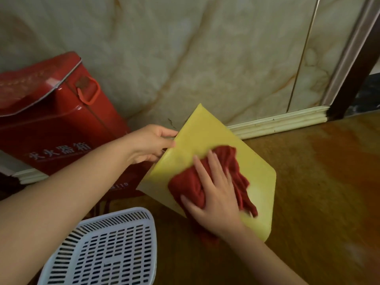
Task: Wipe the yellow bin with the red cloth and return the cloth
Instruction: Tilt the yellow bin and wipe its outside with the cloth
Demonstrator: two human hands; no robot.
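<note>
The yellow bin (202, 132) lies tilted on the brown floor near the wall, one flat side facing up. My left hand (151, 144) grips its upper left edge, fingers curled over the rim. A crumpled red cloth (231, 161) rests on the yellow side. My right hand (213, 194) lies flat on the cloth with fingers spread, pressing it against the bin. Part of the cloth hangs out below my wrist and over the bin's near edge.
A red metal box (57, 124) with a handle and white lettering stands against the marble wall at left, just behind the bin. A white slotted plastic basket (107, 247) sits at the lower left. A skirting board (277, 122) runs along the wall.
</note>
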